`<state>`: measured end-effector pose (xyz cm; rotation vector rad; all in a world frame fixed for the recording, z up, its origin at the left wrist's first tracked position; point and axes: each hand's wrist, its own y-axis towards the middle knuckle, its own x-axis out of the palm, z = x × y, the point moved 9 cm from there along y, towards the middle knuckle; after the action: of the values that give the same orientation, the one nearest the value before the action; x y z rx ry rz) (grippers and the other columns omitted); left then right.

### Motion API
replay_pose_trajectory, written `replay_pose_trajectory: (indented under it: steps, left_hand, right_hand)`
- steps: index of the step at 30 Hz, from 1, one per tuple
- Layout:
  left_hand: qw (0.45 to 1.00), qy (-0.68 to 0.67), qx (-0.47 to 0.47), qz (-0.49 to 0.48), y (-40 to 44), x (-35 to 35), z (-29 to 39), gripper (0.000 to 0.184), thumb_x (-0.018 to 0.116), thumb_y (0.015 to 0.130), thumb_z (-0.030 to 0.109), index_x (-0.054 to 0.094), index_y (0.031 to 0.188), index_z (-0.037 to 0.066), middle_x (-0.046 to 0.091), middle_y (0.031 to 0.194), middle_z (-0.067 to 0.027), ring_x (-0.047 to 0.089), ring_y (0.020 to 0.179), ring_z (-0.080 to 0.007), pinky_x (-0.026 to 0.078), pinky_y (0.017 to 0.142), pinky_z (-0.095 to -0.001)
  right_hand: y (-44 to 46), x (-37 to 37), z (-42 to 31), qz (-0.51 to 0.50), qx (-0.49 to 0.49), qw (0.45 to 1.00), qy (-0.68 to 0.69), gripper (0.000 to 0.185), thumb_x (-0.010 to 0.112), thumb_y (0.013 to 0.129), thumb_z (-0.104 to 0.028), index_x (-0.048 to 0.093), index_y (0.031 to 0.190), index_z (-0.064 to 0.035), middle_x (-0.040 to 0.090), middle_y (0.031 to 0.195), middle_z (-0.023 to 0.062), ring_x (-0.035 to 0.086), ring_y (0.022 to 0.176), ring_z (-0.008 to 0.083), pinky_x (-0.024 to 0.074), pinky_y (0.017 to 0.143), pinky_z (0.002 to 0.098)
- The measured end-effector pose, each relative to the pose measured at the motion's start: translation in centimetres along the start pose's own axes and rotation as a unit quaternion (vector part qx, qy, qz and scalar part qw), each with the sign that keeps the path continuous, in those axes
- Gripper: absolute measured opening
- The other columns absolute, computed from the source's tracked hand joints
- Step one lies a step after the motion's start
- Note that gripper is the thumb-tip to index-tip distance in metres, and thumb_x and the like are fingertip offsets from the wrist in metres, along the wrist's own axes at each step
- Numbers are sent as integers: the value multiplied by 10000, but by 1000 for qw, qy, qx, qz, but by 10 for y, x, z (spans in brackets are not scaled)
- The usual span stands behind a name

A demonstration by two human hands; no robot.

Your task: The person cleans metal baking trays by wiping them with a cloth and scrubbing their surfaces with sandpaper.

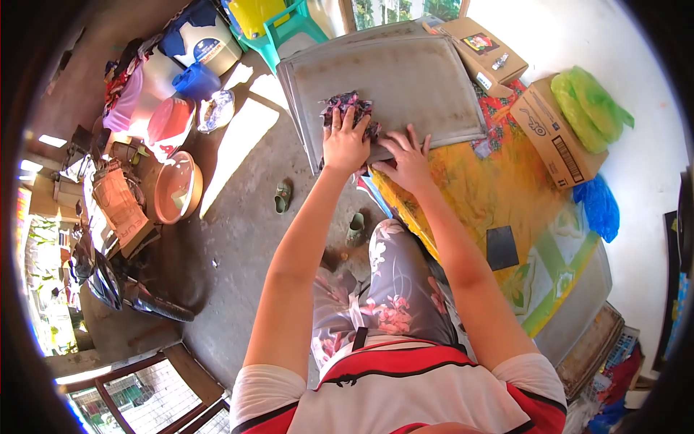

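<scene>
A bunched, dark patterned rag [345, 105] lies on the upper face of a large grey panel [405, 69], near its left side. My left hand [347, 143] presses down over the rag, fingers spread across it and holding it against the surface. To the right, my right hand [407, 160] rests with its fingers apart at the panel's near edge, with no object visible in it. Dirt marks and brownish smudges show on the panel. More sheets seem stacked beneath, at its left edge. What lies under both palms is hidden.
A yellow-orange covered table [463, 188] extends right, bearing a dark square [502, 248]. Cardboard boxes [553, 134] and a green plastic bag [589, 108] stand behind. A teal chair [293, 32] is beyond the panel. Clogs [283, 196] and an orange basin [178, 188] are on the floor.
</scene>
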<state>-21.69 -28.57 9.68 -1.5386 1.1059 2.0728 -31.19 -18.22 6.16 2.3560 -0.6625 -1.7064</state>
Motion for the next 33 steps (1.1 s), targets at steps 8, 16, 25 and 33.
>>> replay_pose_trajectory:
  steps: [8, 16, 25, 33]
  left_hand:
    - [998, 4, -59, -2, 73, 12, -37, 494, 643, 836, 357, 578, 1321, 290, 460, 1457, -69, 399, 1363, -364, 389, 1061, -541]
    - [986, 13, -161, 37, 120, 23, -151, 495, 615, 832, 381, 586, 1313, 265, 502, 1417, -86, 446, 1324, -334, 412, 1069, -433]
    - [963, -105, -244, 50, 29, 1, -160, 445, 646, 848, 328, 615, 1251, 142, 621, 1184, -201, 603, 1085, -386, 486, 912, -465]
    - [955, -180, -234, 8, -115, -41, -85, 444, 679, 792, 168, 645, 1233, 129, 613, 1044, -226, 628, 929, -415, 516, 801, -463]
  right_hand:
    - [3, -7, 5, 32, -21, 998, -41, 688, 581, 739, -700, 545, 1339, -367, 445, 1475, -17, 297, 1410, 366, 108, 1100, 702]
    - [4, -12, -1, 69, -23, 995, -72, 667, 622, 706, -662, 562, 1304, -375, 506, 1415, -47, 389, 1349, 334, 188, 1070, 697]
    - [3, -15, -3, 113, -31, 990, -75, 661, 655, 664, -648, 593, 1265, -380, 524, 1393, -66, 420, 1324, 323, 214, 1055, 702]
    - [19, -12, 3, 92, -49, 994, -44, 634, 674, 687, -610, 600, 1266, -364, 527, 1397, -69, 413, 1343, 309, 177, 1079, 702]
